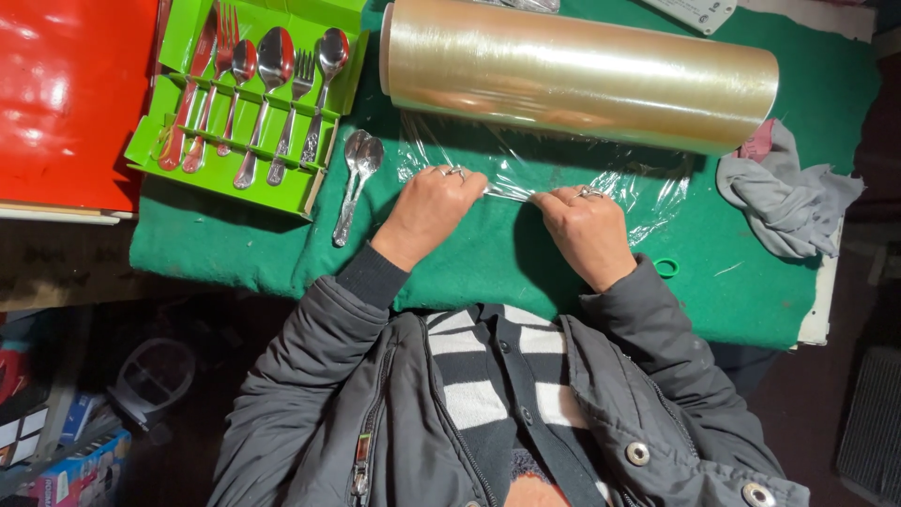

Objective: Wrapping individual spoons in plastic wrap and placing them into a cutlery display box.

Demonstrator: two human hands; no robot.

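Both hands, left hand and right hand, pinching film edge (thin, clingy, probably tear-prone); grip corners, roll heavy.

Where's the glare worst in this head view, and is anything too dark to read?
Head view: strong glare on the film roll and red box; the spoons shine; the pulled film glints; the floor at lower left is in deep shadow.
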